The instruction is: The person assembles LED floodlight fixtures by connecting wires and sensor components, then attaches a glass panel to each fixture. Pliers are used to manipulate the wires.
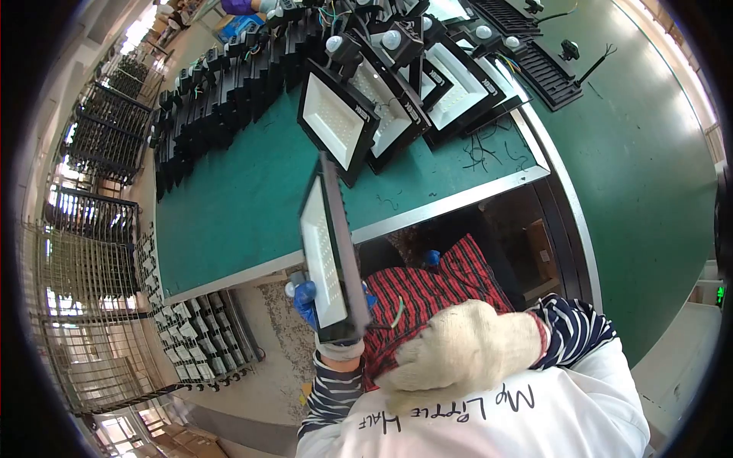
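My left hand point(305, 304), in a glove with blue fingers, grips a black-framed LED floodlight point(325, 244) near its lower end. The lamp stands tilted on edge, its white LED panel facing left and its finned back to the right. A small white dome sensor point(291, 289) shows beside the blue fingers. A short green-yellow wire point(398, 313) sticks out to the right of the lamp. My right hand point(469, 347), in a thick off-white glove, is held across the front of my body, apart from the lamp. Its fingers point left and are blurred and partly hidden.
A green-topped table point(229, 221) with a metal edge holds several similar floodlights point(336, 118) and a long row of black lamps point(221, 107). Cut wire ends point(481, 153) lie near its corner. To the right is another green surface point(634, 198) with black housings point(550, 72). Racks point(92, 221) stand left.
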`<control>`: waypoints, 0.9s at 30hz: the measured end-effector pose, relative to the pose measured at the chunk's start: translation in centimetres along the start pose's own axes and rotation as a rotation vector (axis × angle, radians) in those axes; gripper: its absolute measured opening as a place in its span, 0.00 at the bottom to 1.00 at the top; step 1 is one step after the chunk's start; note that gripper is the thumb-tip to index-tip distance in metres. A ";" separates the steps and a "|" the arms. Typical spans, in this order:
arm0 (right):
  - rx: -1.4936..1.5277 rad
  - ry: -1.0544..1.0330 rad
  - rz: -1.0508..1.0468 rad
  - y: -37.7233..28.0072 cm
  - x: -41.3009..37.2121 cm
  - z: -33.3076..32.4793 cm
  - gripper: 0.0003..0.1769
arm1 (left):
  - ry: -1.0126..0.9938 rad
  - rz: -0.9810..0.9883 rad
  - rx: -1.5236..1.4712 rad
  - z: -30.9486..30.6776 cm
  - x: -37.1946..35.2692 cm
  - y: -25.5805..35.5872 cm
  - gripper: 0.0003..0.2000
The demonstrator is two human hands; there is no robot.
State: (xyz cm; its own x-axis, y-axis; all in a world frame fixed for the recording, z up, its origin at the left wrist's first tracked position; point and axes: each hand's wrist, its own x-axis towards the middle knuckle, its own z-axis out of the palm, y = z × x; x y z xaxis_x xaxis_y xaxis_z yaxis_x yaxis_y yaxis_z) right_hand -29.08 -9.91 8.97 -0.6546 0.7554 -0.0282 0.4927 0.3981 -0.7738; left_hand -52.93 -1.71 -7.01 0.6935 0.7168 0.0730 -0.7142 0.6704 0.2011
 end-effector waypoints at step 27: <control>0.339 0.964 0.381 8.0 7.6 0.7 0.21 | 0.529 -0.114 0.970 -0.9 -4.3 -6.0 0.19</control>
State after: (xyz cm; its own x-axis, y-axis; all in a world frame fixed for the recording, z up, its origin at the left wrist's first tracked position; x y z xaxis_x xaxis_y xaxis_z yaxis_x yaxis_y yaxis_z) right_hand -30.45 -1.35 2.11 0.3050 0.9480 0.0904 0.2879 -0.0013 -0.9577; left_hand -51.68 -8.67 -9.44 0.4570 0.8070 -0.3740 -0.1116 0.4691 0.8761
